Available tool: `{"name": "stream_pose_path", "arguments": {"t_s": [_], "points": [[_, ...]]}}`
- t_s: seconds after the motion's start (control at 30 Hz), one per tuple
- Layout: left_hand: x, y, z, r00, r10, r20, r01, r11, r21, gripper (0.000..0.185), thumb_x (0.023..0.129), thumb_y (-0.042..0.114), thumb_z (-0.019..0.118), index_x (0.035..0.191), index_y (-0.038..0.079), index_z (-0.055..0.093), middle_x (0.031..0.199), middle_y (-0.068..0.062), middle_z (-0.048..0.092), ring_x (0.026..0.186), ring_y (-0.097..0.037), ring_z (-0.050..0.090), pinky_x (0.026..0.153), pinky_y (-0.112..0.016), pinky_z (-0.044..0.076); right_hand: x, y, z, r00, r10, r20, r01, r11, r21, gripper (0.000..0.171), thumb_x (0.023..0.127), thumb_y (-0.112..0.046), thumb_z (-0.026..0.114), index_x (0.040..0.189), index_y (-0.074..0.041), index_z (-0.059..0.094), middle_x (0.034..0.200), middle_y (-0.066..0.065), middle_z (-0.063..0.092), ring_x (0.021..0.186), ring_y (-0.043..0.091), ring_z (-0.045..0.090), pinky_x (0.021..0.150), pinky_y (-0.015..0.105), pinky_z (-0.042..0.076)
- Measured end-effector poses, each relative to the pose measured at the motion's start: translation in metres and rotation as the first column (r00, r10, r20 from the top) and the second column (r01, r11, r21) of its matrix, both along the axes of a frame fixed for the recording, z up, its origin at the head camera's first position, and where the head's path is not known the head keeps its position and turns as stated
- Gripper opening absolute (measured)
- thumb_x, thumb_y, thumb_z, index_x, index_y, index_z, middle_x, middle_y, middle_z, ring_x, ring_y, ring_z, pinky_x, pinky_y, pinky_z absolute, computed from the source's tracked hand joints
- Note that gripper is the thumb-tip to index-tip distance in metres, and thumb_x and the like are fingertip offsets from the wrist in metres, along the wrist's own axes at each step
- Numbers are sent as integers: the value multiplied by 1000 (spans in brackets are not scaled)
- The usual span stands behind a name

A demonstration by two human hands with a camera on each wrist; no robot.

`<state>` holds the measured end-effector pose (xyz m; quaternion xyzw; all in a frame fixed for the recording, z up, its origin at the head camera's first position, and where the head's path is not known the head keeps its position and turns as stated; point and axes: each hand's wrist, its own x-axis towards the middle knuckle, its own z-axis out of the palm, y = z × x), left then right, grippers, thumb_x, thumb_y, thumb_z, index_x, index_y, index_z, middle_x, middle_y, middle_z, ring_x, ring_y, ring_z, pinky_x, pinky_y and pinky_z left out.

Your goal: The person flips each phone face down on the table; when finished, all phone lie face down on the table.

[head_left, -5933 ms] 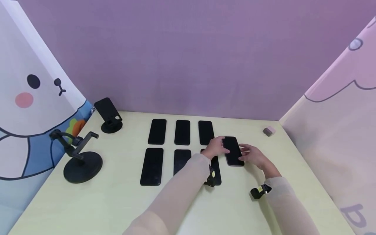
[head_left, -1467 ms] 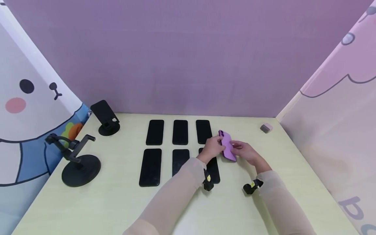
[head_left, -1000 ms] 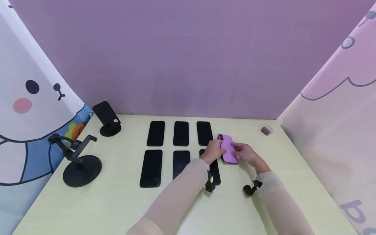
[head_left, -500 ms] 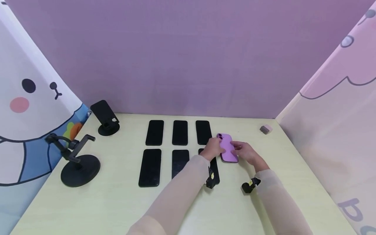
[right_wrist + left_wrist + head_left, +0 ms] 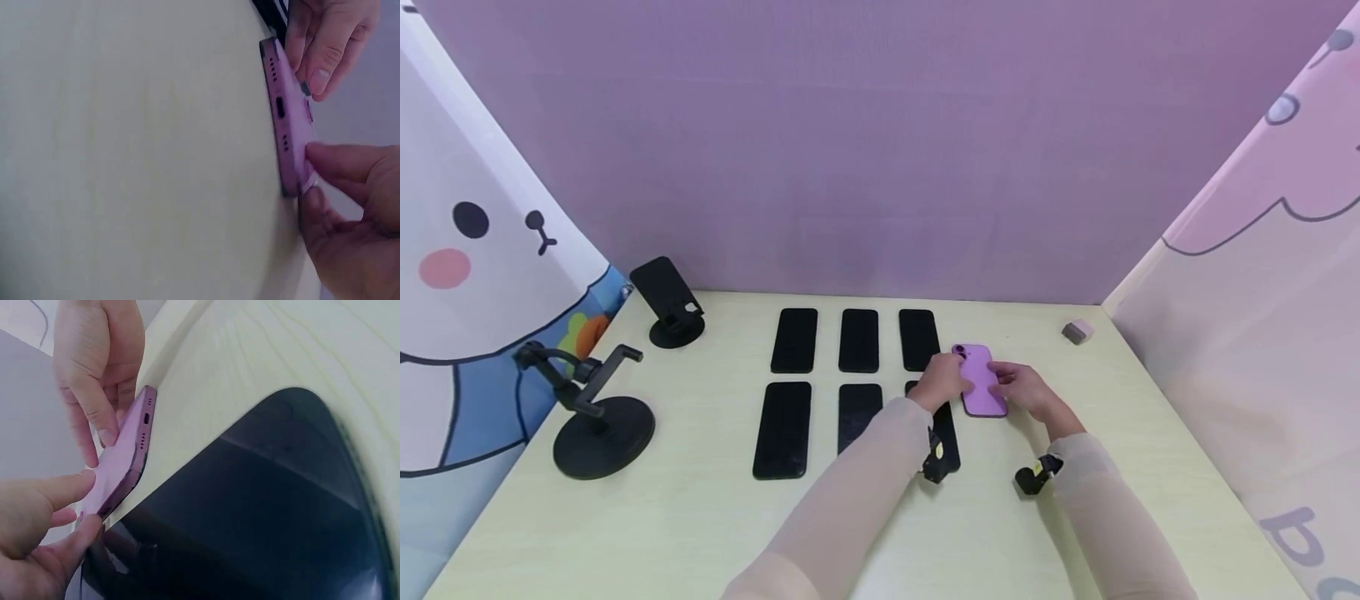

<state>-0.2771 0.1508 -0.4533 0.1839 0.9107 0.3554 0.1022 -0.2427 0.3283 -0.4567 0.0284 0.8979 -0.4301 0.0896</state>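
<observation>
A smartphone [image 5: 981, 382] lies back up at the right end of two rows of phones, its purple back and camera lenses showing. My left hand [image 5: 942, 382] pinches its left edge near the camera end. On the opposite edge, the thumb and fingers of my right hand [image 5: 1028, 392] pinch it too. The charging port end of the purple phone [image 5: 289, 122] faces me in the right wrist view. Close by the left hand lies a black-screened phone [image 5: 250, 506], partly under the left forearm in the head view.
Several phones lie screen up in two rows, among them a front-left phone [image 5: 782, 430]. At the left are a black jointed stand [image 5: 604, 437] and a black tilted phone stand [image 5: 666, 296]. A small grey-pink block [image 5: 1078, 332] sits at back right, near the side wall.
The phone between my hands lay black screen up at first. It has been turned over to its purple back and lowered from a tilt toward the table. Both hands have barely moved lately.
</observation>
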Motion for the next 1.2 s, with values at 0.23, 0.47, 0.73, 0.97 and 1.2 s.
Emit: {"name": "stream_pose_path", "arguments": {"t_s": [0.23,0.47,0.73,0.97,1.2], "points": [[-13,-27,-1,992,-3,-129,17,995,102,45,89,17,73,130,2,61,115,-11,64,102,-19,58,89,-28,47,-14,-28,15,996,-29,-85,40,990,133,48,94,-4,60,140,3,48,133,31,49,121,44,49,93,49,46],[-39,-58,-21,973,124,-196,-89,980,178,42,86,12,73,123,-3,62,112,-19,57,102,-27,57,91,-31,46,-33,-66,15,984,34,-176,-4,985,170,44,91,-4,64,133,5,54,118,27,61,109,39,59,89,46,49],[-33,-75,-11,979,193,-68,-178,967,181,48,89,14,72,132,-1,56,116,-21,59,111,-33,56,94,-40,45,-42,-88,14,992,44,-116,-16,974,228,47,93,-12,65,136,3,52,125,28,57,112,37,57,89,45,49],[-33,-78,-11,984,176,-7,-170,961,219,50,90,14,72,135,2,55,106,-16,65,90,-26,62,82,-39,50,-48,-93,12,993,27,-114,2,970,244,48,92,-11,66,136,2,52,121,26,60,110,36,59,90,45,48],[-32,-78,-15,985,173,-12,-167,964,209,43,87,9,74,126,-3,62,114,-18,64,106,-27,60,89,-38,49,-51,-97,9,997,-28,-74,41,984,176,48,89,-8,68,134,3,55,126,27,57,116,36,55,95,44,45]]}}
